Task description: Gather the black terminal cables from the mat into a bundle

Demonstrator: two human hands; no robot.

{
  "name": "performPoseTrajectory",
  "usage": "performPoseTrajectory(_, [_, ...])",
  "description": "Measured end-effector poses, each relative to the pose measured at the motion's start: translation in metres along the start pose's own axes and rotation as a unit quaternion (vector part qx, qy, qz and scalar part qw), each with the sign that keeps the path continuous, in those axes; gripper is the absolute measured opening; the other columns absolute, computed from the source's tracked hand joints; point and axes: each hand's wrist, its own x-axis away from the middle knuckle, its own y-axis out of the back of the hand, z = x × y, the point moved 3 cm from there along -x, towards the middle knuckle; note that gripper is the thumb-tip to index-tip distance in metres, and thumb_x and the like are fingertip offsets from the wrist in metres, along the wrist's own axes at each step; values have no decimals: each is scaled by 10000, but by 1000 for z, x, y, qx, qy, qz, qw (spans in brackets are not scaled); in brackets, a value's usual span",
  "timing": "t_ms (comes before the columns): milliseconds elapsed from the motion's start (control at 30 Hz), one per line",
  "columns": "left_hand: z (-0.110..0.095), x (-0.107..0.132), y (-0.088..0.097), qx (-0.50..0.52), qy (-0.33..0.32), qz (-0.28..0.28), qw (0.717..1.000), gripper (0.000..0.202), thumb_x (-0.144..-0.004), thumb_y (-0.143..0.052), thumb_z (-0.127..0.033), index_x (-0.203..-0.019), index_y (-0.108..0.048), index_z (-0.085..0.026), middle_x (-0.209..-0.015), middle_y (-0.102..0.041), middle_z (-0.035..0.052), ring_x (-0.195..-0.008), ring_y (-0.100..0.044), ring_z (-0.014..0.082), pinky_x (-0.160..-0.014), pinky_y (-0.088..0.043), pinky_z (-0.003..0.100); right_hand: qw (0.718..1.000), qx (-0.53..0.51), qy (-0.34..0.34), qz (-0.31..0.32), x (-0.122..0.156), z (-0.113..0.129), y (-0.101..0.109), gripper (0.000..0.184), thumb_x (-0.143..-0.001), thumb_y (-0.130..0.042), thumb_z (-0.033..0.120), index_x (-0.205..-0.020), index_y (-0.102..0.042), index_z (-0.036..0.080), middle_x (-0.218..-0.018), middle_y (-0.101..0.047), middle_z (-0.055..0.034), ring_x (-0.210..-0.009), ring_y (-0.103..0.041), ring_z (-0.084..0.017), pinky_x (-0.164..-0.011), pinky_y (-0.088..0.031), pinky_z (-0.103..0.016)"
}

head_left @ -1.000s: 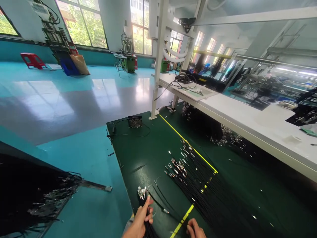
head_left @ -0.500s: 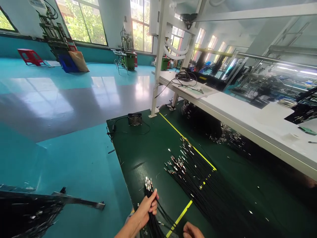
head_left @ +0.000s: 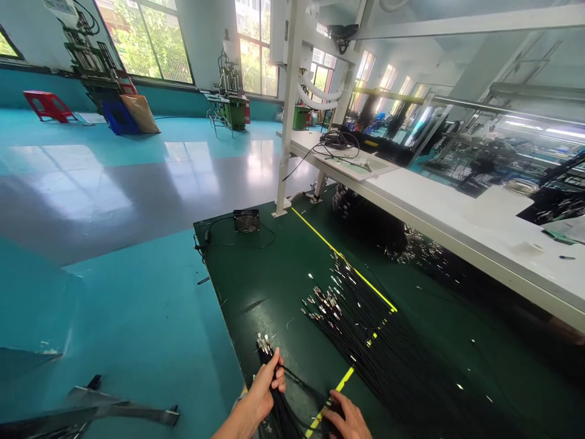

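My left hand [head_left: 265, 384] is closed around a bundle of black cables [head_left: 283, 411], low in the middle of the head view. Their shiny metal connector ends [head_left: 264, 343] stick out beyond my thumb. A few strands of the bundle stretch to the right from under my fingers. My right hand [head_left: 348, 417] is at the bottom edge, beside those strands and over a yellow tape line [head_left: 345, 379]; its thumb and fingers are apart. Whether its fingertips touch a strand is unclear. Many more black cables [head_left: 351, 329] with metal ends lie on the green table to the right.
The green tabletop [head_left: 274, 274] carries yellow tape lines and a small black fan [head_left: 247, 221] with a cord. A white raised shelf [head_left: 411, 195] on a post [head_left: 287, 110] runs along the right, with dark cable bundles [head_left: 375, 228] beneath it. Dark strips [head_left: 128, 410] appear at lower left.
My left hand has shifted slightly left and down with the cable bundle. My right hand has come up further into view, its fingers opening out near the strands. The view has shifted slightly.
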Motion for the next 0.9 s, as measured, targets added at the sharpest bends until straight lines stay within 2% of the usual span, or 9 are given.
performPoseTrajectory(67, [0,1,0,4,-7,-5,1000,439,-627,-585,-571,-689,-459,-155,-429,-362,-100,-345,-226,-5,-397,-261,163,1000,-17,11,-8,-6,3,1,367,-667,-550,169,-1010,-600,290,-1250,-516,-132,-1103,-513,-234,-899,-440,-382])
performPoseTrajectory(133, [-1,1,-1,7,-15,-5,1000,429,-638,-584,-560,-702,-465,-152,-458,-416,-84,-346,-221,-12,-394,-259,158,1000,-23,-4,-14,-12,5,4,361,-721,-494,191,-1066,-570,267,-1288,-476,-150,-1115,-506,-223,-904,-437,-382])
performPoseTrajectory(267, [-4,2,-9,4,-29,4,1000,415,-657,-569,-553,-719,-476,-153,-492,-469,-63,-344,-202,-18,-386,-256,153,998,-35,-36,40,-25,6,11,405,-659,-557,196,-1061,-558,243,-1362,-373,-162,-1190,-430,-262,-945,-388,-430])
performPoseTrajectory(400, [-5,4,-12,-11,-34,3,999,442,-647,-558,-577,-713,-493,-144,-500,-482,-49,-343,-210,-15,-376,-262,156,989,-70,3,129,-30,-1,15,454,-596,-632,278,-1040,-546,245,-1399,-296,-172,-1233,-366,-283,-990,-337,-439])
performPoseTrajectory(500, [-3,3,-8,-21,-42,-1,999,452,-639,-559,-584,-709,-504,-141,-490,-469,-52,-344,-210,-15,-375,-267,155,989,-47,21,136,-27,-9,15,505,-575,-645,259,-1064,-521,249,-1398,-292,-180,-1245,-345,-295,-989,-328,-468])
performPoseTrajectory(633, [0,-1,-2,-33,-50,-13,998,464,-624,-558,-600,-686,-503,-144,-469,-453,-57,-343,-219,-9,-373,-270,156,995,-10,58,77,-20,-15,9,196,-666,-528,163,-836,-610,218,-1294,-468,-159,-1155,-471,-249,-934,-394,-439])
performPoseTrajectory(700, [0,-4,-2,-35,-52,-16,998,469,-616,-560,-606,-681,-501,-146,-460,-442,-62,-343,-218,-7,-371,-265,157,997,-5,75,7,-20,-10,7,179,-694,-484,134,-748,-623,232,-1207,-562,-128,-1085,-532,-222,-888,-426,-431])
performPoseTrajectory(800, [0,-5,-5,-35,-55,-10,998,467,-616,-561,-605,-691,-503,-148,-471,-443,-63,-349,-216,-7,-379,-266,158,988,-15,64,-138,-26,7,9,162,-693,-496,122,-681,-607,239,-1196,-569,-82,-1096,-512,-209,-896,-392,-440])
performPoseTrajectory(900, [-1,-4,-8,-37,-54,-8,998,470,-621,-552,-610,-688,-502,-147,-480,-446,-60,-355,-217,-6,-386,-271,160,982,-24,12,-186,-39,30,8,142,-682,-538,128,-642,-601,250,-1073,-617,-31,-996,-535,-199,-863,-370,-428])
